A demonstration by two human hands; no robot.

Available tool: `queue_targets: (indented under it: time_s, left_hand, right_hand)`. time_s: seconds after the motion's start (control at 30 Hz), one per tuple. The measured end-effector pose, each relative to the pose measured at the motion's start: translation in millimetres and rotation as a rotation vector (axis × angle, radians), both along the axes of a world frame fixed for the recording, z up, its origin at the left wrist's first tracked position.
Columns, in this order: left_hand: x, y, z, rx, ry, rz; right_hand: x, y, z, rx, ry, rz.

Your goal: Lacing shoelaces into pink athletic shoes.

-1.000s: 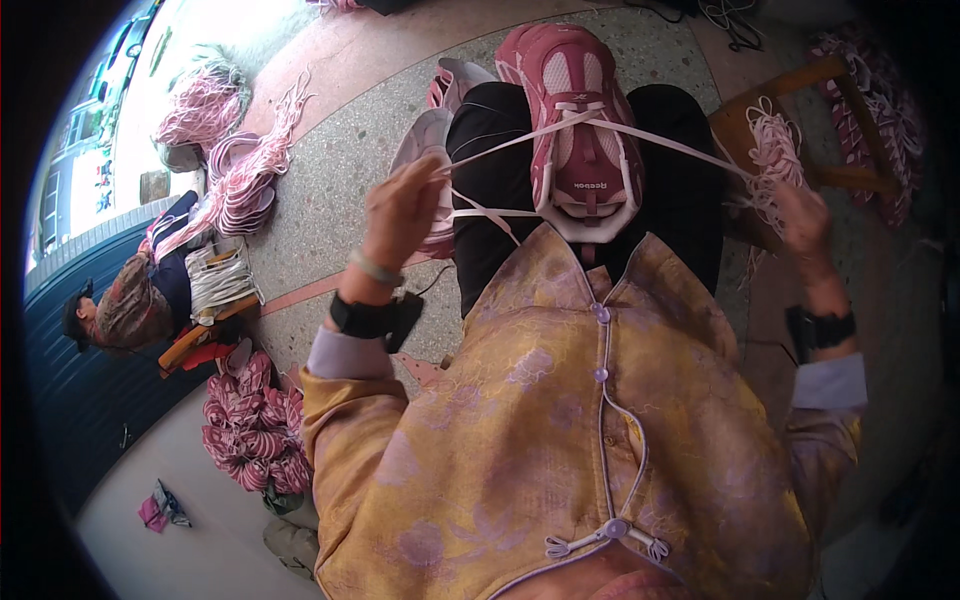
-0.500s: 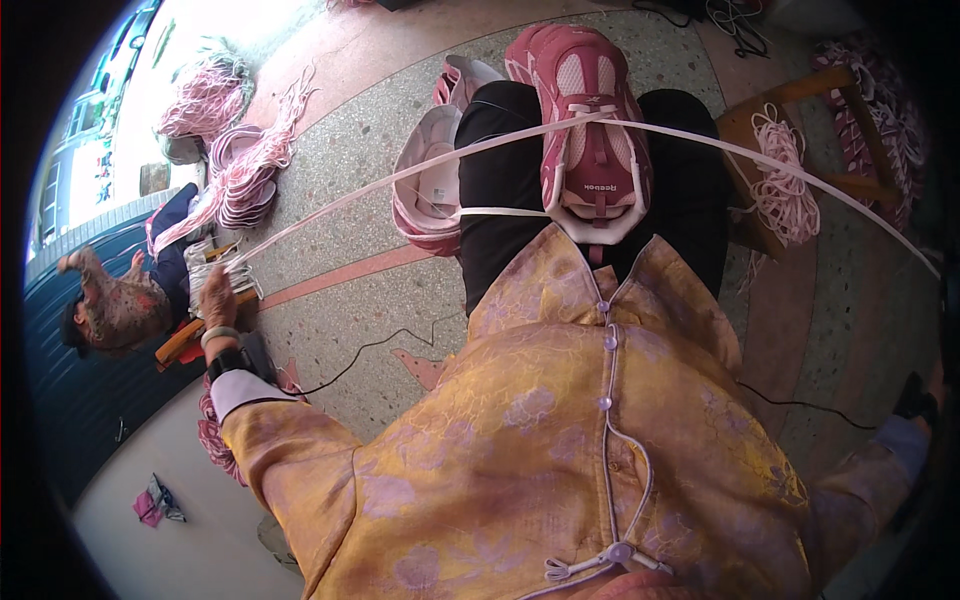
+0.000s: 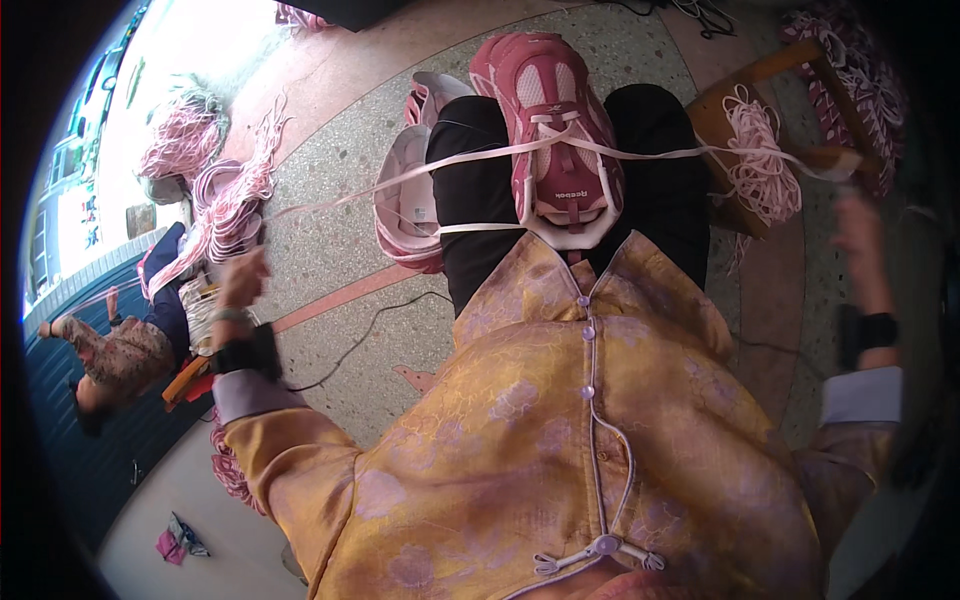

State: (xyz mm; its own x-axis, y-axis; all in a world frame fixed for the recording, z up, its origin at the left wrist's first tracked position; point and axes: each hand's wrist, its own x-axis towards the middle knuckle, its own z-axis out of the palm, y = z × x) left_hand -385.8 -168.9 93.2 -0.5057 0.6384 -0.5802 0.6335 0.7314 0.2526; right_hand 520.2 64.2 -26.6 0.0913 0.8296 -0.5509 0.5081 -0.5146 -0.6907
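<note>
A pink and dark-rose sneaker (image 3: 565, 120) rests between my knees, toe pointing away from me. A pale pink lace (image 3: 465, 160) passes through the top of its tongue area and runs out to both sides. Its left stretch fades into blur above my left hand (image 3: 243, 280). On the right, the lace curls just above the fingertips of my right hand (image 3: 858, 240). Both hands are raised wide apart, their fingers smeared by motion, so their grip is unclear. A second pink shoe (image 3: 407, 190) lies beside my left thigh, with a white strap (image 3: 480, 228) reaching toward the sneaker.
Pink laces (image 3: 765, 160) lie bundled on a wooden stool (image 3: 715, 115) at the right. More lace bundles (image 3: 225, 215) are heaped at the left, near another person (image 3: 130, 350) seated low. A dark cord (image 3: 375, 325) trails over the speckled floor.
The lace has gone from drawn taut to slack and sagging. My right hand has come into view from the right edge, moving inward and up. My left hand has shifted slightly inward.
</note>
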Motion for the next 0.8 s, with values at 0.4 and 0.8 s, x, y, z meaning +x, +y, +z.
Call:
queue_targets:
  time_s: [0.4,0.8]
  left_hand:
    - [352,131,-52,0.620,-0.380,-0.932]
    - [371,166,-69,0.702,-0.043,-0.783]
  right_hand:
    - [-332,-60,8,0.434,0.640,0.287]
    - [-364,-23,11,0.371,0.791,0.009]
